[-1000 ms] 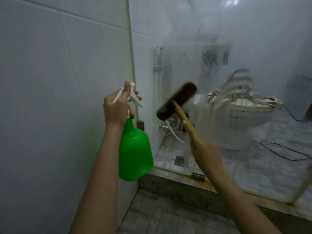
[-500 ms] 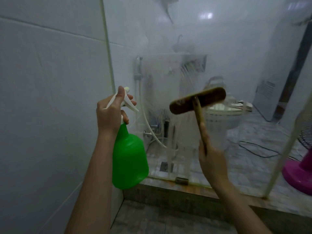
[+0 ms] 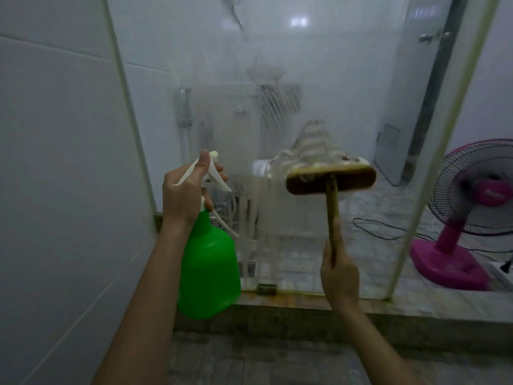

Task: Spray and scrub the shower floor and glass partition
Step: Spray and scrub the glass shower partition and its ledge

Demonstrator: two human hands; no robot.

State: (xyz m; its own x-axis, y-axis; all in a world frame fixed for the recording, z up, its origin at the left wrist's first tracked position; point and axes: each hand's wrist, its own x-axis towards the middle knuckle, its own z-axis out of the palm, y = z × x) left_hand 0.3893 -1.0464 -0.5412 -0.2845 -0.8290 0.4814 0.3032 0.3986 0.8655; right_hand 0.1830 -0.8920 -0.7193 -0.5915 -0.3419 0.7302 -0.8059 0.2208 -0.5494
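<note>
My left hand [image 3: 184,194] grips the white trigger head of a green spray bottle [image 3: 209,269], held upright in front of the glass partition [image 3: 319,79]. My right hand [image 3: 340,273] grips the wooden handle of a scrub brush [image 3: 331,179], whose brown head lies flat against the glass at mid height. White foam streaks run down the glass below and left of the brush. The dark tiled shower floor [image 3: 249,357] shows at the bottom, between my forearms.
A white tiled wall [image 3: 61,162] stands close on the left. A stone kerb [image 3: 305,312] carries the glass. Beyond the glass sit a toilet, a hand shower and a black cable. A pink fan [image 3: 472,218] stands at the right.
The brush head has swung from tilted to level and moved right across the glass. The view has turned right, bringing the pink fan in. My left hand keeps the bottle steady.
</note>
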